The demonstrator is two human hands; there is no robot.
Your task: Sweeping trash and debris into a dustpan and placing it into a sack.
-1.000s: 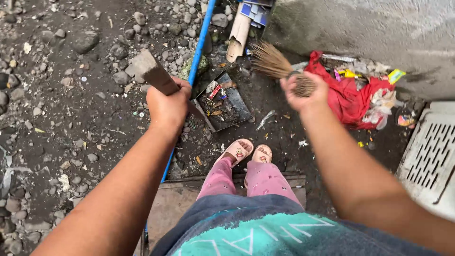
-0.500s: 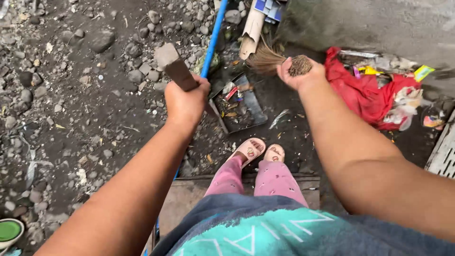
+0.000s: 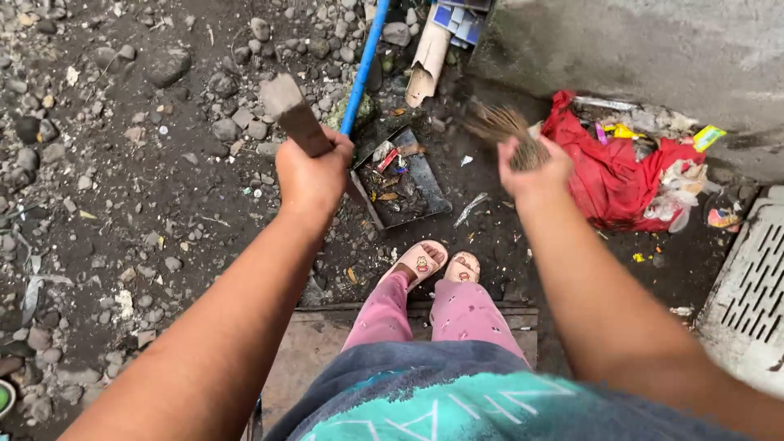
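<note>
My left hand [image 3: 313, 175] grips the flat wooden handle [image 3: 292, 114] of a dark metal dustpan [image 3: 425, 184], which rests on the wet dirt and holds scraps of litter. My right hand [image 3: 532, 169] is closed around the bound end of a short stick broom [image 3: 505, 129]; its bristles point up and left, blurred, just right of the dustpan. A small white scrap [image 3: 472, 208] lies on the ground between dustpan and broom. My sandalled feet [image 3: 437, 263] stand just below the dustpan.
A blue pipe [image 3: 363, 69] runs up past the dustpan. A red bag [image 3: 608, 175] with rubbish lies against a concrete wall [image 3: 653, 49] at right. A white slotted grate [image 3: 747, 282] sits at the right edge. Stones [image 3: 163, 69] cover the ground at left. A cardboard piece [image 3: 425, 57] leans at the top.
The broom has swung from beside the cardboard, down and right toward the red bag, its bristles now blurred. My left hand keeps the dustpan in nearly the same place.
</note>
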